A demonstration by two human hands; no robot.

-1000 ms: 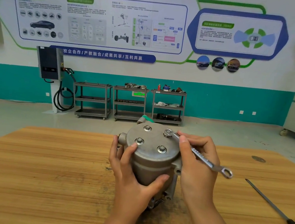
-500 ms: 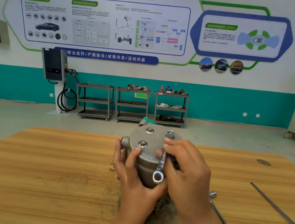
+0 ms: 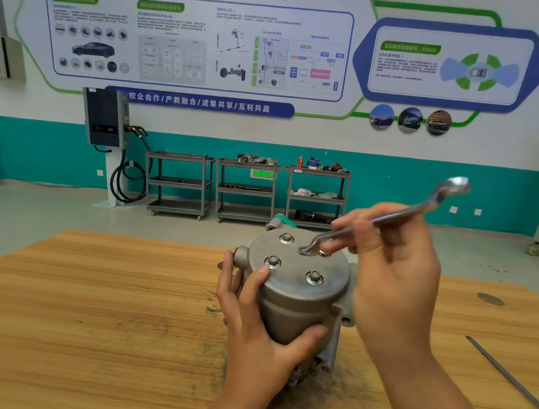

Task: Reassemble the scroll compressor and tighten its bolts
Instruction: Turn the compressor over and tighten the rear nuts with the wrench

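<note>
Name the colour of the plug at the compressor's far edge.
The plug is green; head view.

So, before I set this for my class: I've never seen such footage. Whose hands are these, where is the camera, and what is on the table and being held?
No machine here: these are a person's two bare hands, filmed by one wide-angle camera worn on the head, looking forward and down. On the wooden table stands a grey metal scroll compressor, four bolts in its round cover. The left hand grips its body, steadying it. The right hand holds a wrench, its lower end beside the far right bolt; blur hides whether it is seated. A long thin tool lies on the table to the right. Shelf carts stand by the back wall.
</note>
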